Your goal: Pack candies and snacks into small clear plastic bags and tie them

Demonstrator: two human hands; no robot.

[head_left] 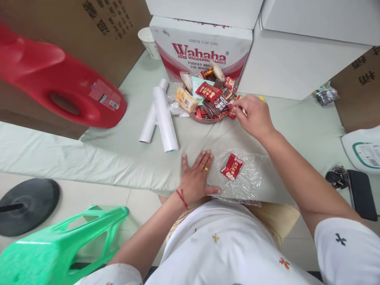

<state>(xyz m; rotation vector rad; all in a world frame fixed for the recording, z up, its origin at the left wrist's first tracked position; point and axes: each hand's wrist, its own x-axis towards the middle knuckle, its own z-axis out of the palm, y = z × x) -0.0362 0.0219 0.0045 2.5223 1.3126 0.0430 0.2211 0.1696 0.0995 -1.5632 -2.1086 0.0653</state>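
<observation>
Here, glossy packet (232, 167), crinkly film (251, 174).

Red everywhere, plus a loud green

Loose candy (232, 167) is red with pale blossoms and lettering. Bowl (210, 120) looks reddish too, though it's mostly hidden. Jug (44, 63) is red, stool (57, 242) bright green, tablecloth (118, 158) pale green. White shirt (237, 245) has scattered yellow, orange and dark motifs.

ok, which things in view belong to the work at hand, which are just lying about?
In use, it seems:
right hand, at the snacks
bowl
plastic
red packet on it
left hand, flat on the cloth

Likely just lying about:
rolls
red jug
cup
Wahaha box
phone
keys
stool
</observation>
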